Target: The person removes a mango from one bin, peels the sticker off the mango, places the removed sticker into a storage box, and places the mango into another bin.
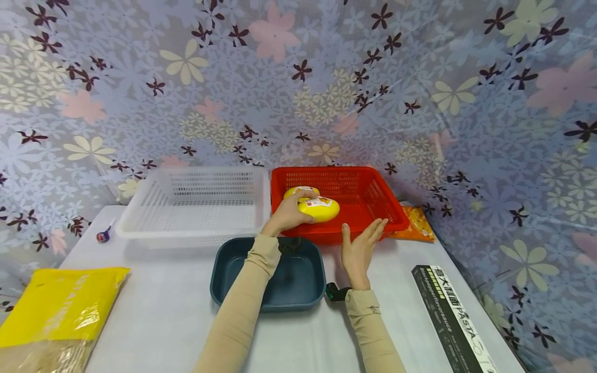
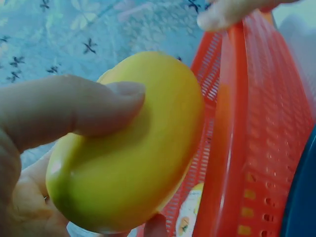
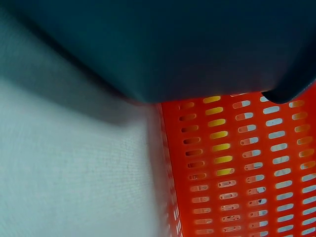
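Left hand (image 1: pixel 288 213) grips the yellow egg (image 1: pixel 323 209) at its left end, near the centre of the head view, over the left part of the red basket (image 1: pixel 345 181). Right hand (image 1: pixel 360 255), lower right of the egg and farther from it, is extended, thumb apart, holding nothing; contact with the basket's near rim is unconfirmed. The egg's long axis runs roughly left to right. A second egg (image 1: pixel 302 192) lies just behind.
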Demonstrator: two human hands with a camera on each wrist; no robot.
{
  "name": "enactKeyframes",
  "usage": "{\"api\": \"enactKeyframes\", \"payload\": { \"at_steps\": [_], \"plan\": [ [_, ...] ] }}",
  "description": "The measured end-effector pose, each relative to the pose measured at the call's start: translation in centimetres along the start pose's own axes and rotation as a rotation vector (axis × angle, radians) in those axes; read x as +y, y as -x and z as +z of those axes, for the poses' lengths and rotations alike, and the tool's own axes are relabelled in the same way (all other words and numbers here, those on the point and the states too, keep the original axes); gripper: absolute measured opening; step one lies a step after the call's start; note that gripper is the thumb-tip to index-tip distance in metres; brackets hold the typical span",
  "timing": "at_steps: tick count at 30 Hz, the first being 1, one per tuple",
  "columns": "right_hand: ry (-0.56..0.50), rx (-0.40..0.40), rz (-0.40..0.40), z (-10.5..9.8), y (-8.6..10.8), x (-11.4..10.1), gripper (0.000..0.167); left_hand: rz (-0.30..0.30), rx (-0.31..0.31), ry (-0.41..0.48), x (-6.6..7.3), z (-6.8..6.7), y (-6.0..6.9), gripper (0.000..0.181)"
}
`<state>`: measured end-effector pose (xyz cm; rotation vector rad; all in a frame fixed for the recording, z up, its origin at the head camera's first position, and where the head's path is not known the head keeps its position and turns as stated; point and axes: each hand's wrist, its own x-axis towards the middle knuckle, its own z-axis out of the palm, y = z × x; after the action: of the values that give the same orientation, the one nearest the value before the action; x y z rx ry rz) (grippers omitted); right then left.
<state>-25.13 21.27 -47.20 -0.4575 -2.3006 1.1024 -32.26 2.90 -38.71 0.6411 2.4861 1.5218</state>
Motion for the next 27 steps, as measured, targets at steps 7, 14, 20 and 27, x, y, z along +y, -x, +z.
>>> {"api": "enactKeyframes", "payload": {
  "at_steps": [7, 14, 20, 27],
  "plan": [
    [-0.008, 0.001, -0.005, 0.0, 0.0, 0.0, 0.096, 0.069, 0.030, 0.040, 0.4, 0.2, 2.6, 0.064],
    [0.004, -0.025, 0.018, -0.1, -0.2, 0.0, 0.096, 0.140, 0.010, 0.128, 0.3, 0.1, 5.3, 0.062],
    [0.004, -0.024, 0.018, 0.0, -0.2, 0.2, 0.096, 0.176, -0.001, 0.106, 0.2, 0.0, 7.1, 0.061],
    [-0.003, -0.040, 0.022, -0.2, -0.3, 0.2, 0.097, 0.245, -0.022, 0.136, -0.1, 0.1, 9.6, 0.059]
  ]
}}
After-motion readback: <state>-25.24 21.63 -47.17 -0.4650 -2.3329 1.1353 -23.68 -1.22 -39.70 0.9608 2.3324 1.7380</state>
